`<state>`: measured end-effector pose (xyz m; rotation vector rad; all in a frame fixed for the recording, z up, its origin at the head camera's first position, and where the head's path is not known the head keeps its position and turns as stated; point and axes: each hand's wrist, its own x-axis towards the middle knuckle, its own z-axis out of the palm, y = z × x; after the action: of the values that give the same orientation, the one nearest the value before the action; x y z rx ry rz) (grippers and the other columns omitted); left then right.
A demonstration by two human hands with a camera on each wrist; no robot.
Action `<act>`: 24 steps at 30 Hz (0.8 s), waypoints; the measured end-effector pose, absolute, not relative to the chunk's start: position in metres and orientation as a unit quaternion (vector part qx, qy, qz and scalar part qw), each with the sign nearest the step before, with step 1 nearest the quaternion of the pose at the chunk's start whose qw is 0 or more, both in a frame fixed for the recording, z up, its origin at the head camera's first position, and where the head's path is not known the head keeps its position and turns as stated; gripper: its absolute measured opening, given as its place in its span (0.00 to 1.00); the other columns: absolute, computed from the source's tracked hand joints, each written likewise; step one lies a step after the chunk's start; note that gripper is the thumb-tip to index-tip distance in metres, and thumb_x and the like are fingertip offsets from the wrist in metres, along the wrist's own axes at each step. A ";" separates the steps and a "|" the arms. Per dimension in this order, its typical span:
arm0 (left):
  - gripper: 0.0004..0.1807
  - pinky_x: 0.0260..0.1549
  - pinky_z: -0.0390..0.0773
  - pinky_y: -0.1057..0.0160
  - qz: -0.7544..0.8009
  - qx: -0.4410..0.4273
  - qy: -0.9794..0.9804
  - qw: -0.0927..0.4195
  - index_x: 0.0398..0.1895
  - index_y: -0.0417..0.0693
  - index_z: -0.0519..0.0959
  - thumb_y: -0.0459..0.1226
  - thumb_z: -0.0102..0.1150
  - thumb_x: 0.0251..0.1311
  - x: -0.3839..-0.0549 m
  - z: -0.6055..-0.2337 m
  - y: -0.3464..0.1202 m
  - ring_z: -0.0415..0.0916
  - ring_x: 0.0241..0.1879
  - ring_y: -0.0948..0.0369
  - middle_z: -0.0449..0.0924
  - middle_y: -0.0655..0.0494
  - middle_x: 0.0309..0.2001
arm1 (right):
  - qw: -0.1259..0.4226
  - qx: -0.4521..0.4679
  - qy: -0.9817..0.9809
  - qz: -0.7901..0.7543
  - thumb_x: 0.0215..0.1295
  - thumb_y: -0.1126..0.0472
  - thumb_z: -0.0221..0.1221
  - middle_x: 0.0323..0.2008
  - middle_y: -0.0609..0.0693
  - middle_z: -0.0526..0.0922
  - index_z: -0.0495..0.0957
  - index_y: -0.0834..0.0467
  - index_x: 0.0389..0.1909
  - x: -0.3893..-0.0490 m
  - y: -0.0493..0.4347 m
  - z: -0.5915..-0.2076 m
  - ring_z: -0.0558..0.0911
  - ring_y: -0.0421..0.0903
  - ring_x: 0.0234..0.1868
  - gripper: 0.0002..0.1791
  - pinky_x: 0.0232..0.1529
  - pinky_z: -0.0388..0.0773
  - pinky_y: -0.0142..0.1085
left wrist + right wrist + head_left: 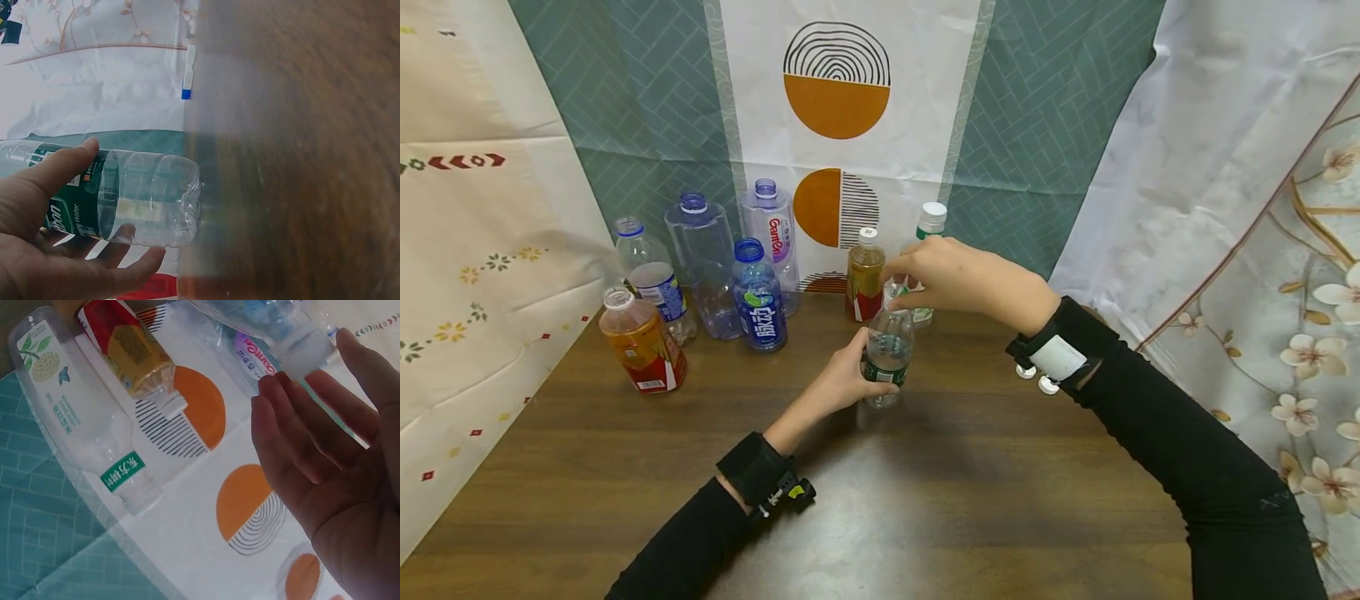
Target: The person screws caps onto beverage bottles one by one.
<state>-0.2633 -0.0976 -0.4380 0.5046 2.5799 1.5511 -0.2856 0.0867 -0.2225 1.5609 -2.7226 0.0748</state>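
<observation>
Head view: the left hand [850, 375] grips a clear water bottle [889, 342] round its green label [82, 212], upright at the wooden table [1000, 500], apparently steadying it while the right hand [958, 279] pinches the white cap [304, 356] between thumb and fingertips.

Water btl [891, 343] in the L hand [842, 373] grip: thin clear plastic, glossy, ribbed toward the base, w/ smooth, printed green label. Just behind the grip, tea btl [865, 282] & 东方树叶 btl [81, 419]: clear plastic, shiny; the latter's white cap [933, 212] smooth plastic. L of grip, Ganten btl [771, 250] & 脉动 btl [760, 307]: transparent glossy plastic, latter w/ shiny blue wrap. Under grip, tbl [970, 500]: brown wood-grain, smooth, semi-gloss. Beyond grip, backdrop [1037, 125]: creased cloth, matt. R of grip, black sleeve [1187, 450]: matt cloth.
</observation>
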 end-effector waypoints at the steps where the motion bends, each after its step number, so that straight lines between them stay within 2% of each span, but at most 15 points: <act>1: 0.44 0.62 0.74 0.42 0.508 0.165 0.844 0.045 0.67 0.48 0.62 0.39 0.80 0.51 -0.263 -0.438 -0.097 0.75 0.63 0.47 0.78 0.45 0.61 | -0.002 0.500 -0.865 0.022 0.66 0.55 0.68 0.46 0.52 0.86 0.83 0.58 0.54 -0.286 0.088 -0.221 0.84 0.48 0.43 0.18 0.45 0.83 0.41; 6: 0.44 0.63 0.73 0.42 0.509 0.168 0.843 0.047 0.67 0.49 0.62 0.39 0.80 0.51 -0.263 -0.438 -0.097 0.74 0.63 0.47 0.78 0.45 0.61 | -0.043 0.560 -0.827 0.011 0.65 0.65 0.68 0.60 0.55 0.80 0.79 0.59 0.61 -0.289 0.094 -0.215 0.80 0.52 0.59 0.23 0.57 0.80 0.44; 9: 0.44 0.63 0.74 0.42 0.509 0.171 0.842 0.046 0.67 0.48 0.62 0.39 0.80 0.51 -0.263 -0.437 -0.097 0.74 0.63 0.47 0.77 0.44 0.61 | -0.065 0.601 -0.797 0.003 0.63 0.74 0.66 0.65 0.54 0.77 0.78 0.59 0.63 -0.293 0.096 -0.215 0.76 0.53 0.65 0.26 0.63 0.77 0.46; 14: 0.44 0.62 0.75 0.42 0.507 0.167 0.844 0.048 0.66 0.49 0.61 0.40 0.80 0.51 -0.263 -0.439 -0.096 0.75 0.62 0.47 0.77 0.44 0.61 | -0.054 0.626 -0.778 -0.001 0.60 0.80 0.64 0.60 0.55 0.81 0.81 0.60 0.59 -0.297 0.096 -0.220 0.79 0.54 0.61 0.26 0.59 0.79 0.45; 24: 0.44 0.62 0.75 0.42 0.510 0.174 0.841 0.044 0.67 0.48 0.61 0.40 0.80 0.52 -0.263 -0.438 -0.097 0.75 0.63 0.46 0.78 0.44 0.61 | -0.012 0.615 -0.789 -0.001 0.60 0.74 0.68 0.54 0.54 0.85 0.81 0.60 0.57 -0.296 0.094 -0.228 0.84 0.52 0.54 0.23 0.54 0.82 0.43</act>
<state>-0.2630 -0.0973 -0.4380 0.5322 2.5710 1.5573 -0.2961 0.0941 -0.2279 1.9472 -2.4972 -0.0040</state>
